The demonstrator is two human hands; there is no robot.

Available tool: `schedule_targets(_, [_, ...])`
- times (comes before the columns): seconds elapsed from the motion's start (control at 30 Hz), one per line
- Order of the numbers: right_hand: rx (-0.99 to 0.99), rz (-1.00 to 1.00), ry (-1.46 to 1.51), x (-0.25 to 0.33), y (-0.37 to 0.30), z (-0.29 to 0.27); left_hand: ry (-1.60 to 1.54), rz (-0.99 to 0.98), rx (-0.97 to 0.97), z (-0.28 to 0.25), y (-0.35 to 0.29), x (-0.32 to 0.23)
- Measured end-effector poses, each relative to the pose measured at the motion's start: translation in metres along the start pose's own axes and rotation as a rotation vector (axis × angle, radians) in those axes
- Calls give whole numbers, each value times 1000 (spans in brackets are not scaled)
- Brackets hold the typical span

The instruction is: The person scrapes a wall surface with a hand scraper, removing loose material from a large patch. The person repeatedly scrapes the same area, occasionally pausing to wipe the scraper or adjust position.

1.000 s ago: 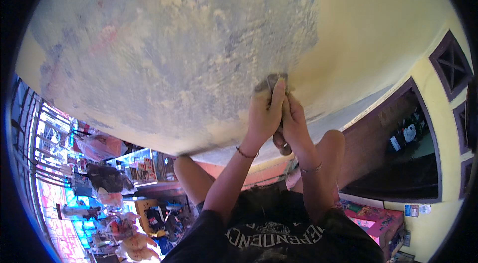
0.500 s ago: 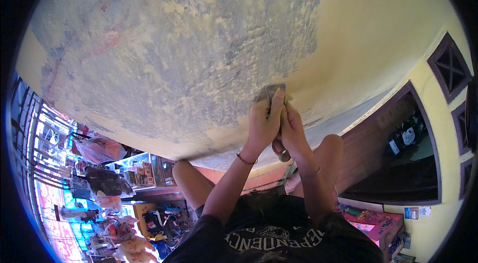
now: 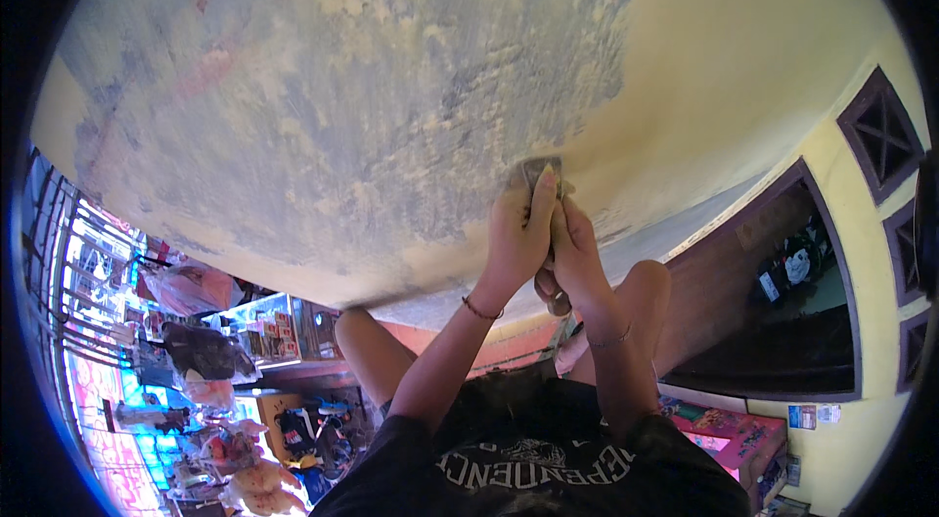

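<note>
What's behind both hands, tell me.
Behind the left hand and right hand, the patchy wall and a tool's flat grey end show; the tool's middle, within the grip, is covered.

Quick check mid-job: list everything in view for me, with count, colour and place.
Scraper: one, grey blade, brown handle, in both hands
Wall: one, patchy grey and cream, ahead
Framed panels: three, dark brown, right edge
Framed opening: one, dark brown frame, right
Cards: two, blue and whitish, lower right
Patterned furniture: one piece, pink and red, lower right
Metal grille: one, dark, far left
Plastic bags: several, pink and black among them, left
Display case: one, pale-edged glass, left
T-shirt: one, black with white print, bottom centre
Bracelets: two, left one dark reddish, right one's colour unclear, on wrists
Legs: two, bare, flanking the arms
Left hand: one, bare, gripping scraper
Right hand: one, bare, gripping scraper
</note>
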State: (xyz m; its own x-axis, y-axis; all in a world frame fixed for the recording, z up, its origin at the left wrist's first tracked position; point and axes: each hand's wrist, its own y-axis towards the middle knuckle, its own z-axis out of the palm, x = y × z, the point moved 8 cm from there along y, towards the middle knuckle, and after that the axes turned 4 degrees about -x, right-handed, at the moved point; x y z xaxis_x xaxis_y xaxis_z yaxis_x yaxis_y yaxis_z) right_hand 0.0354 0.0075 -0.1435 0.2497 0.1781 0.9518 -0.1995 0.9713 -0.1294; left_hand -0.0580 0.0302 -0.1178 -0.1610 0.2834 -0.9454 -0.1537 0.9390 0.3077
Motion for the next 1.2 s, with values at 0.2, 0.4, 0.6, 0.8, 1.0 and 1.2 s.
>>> schedule_targets(0.2, [-13,-52,64,4,-2,0,-73,-98,88,1,-8,3])
schedule_targets(0.4, [8,-166,-4,17,1,-1,-100,-4,7,6,3,-6])
schedule_targets(0.6, [29,-109,-73,10,1,3,19,31,-76,-3,1,-23])
schedule_targets(0.8, [41,-47,-30,5,-3,1,-78,-11,-84,-2,-7,-24])
schedule_targets(1.0, [50,-63,-9,-1,-1,0,-144,-94,152,2,-4,2])
schedule_targets(1.2, [14,-134,-61,10,3,1,5,84,-14,-7,2,-16])
